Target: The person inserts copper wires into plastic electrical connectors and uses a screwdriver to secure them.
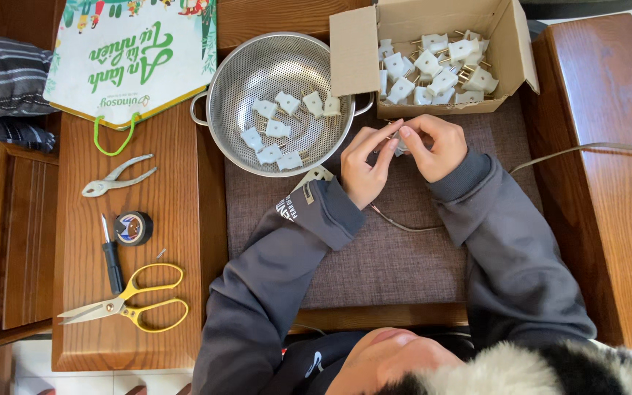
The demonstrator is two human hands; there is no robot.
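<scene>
My left hand (366, 162) and my right hand (434, 146) meet over the brown mat (374, 256), both pinching a small white plug (399, 143) between the fingertips. The plug is mostly hidden by my fingers. A thin cable (404, 224) runs from under my hands across the mat, and a second stretch of it (587, 150) leads off to the right. Just beyond my hands stands an open cardboard box (506, 44) holding several white plugs (437, 69). To its left a metal colander (257, 66) holds several more white plug parts (279, 128).
On the wooden side table (170, 219) at left lie pliers (115, 177), a roll of black tape (134, 228), a screwdriver (112, 256) and yellow-handled scissors (129, 301). A green and white paper bag (133, 55) lies at the back left. A small screw (161, 254) rests near the tape.
</scene>
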